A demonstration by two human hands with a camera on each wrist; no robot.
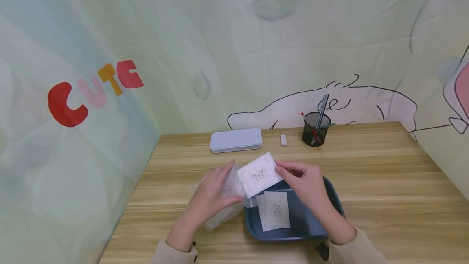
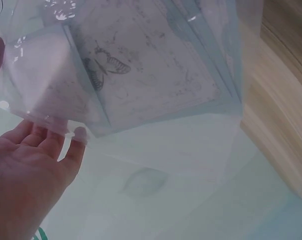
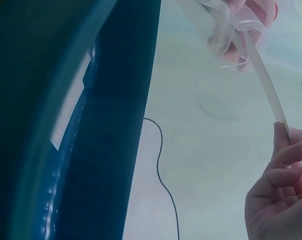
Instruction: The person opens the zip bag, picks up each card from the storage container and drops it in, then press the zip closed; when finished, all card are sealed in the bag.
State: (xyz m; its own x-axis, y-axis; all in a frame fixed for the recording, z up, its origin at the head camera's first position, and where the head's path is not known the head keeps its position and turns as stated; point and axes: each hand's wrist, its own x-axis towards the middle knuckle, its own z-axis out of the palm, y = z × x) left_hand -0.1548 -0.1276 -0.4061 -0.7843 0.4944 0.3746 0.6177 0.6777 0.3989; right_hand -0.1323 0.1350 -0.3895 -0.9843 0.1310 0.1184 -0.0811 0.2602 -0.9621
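My left hand (image 1: pixel 209 194) grips a clear plastic bag (image 2: pixel 191 117), its thumb and fingers spread to either side of the bag's mouth. Butterfly-printed paper (image 2: pixel 156 65) shows through the plastic in the left wrist view. Between thumb and fingers, my right hand (image 1: pixel 307 180) pinches the right end of a white butterfly-printed card (image 1: pixel 258 175). The card is tilted, and its left end lies right at the bag's mouth. Below the hands, butterfly-printed papers (image 1: pixel 277 211) lie overlapping inside a dark blue tray (image 1: pixel 305 225).
Toward the back of the wooden table (image 1: pixel 384 174) stand a white flat case (image 1: pixel 236 139), a small pale eraser-like block (image 1: pixel 283 140) and a black mesh pen holder (image 1: pixel 314 133) with pencils. A printed curtain (image 1: pixel 183 52) hangs behind and at the left.
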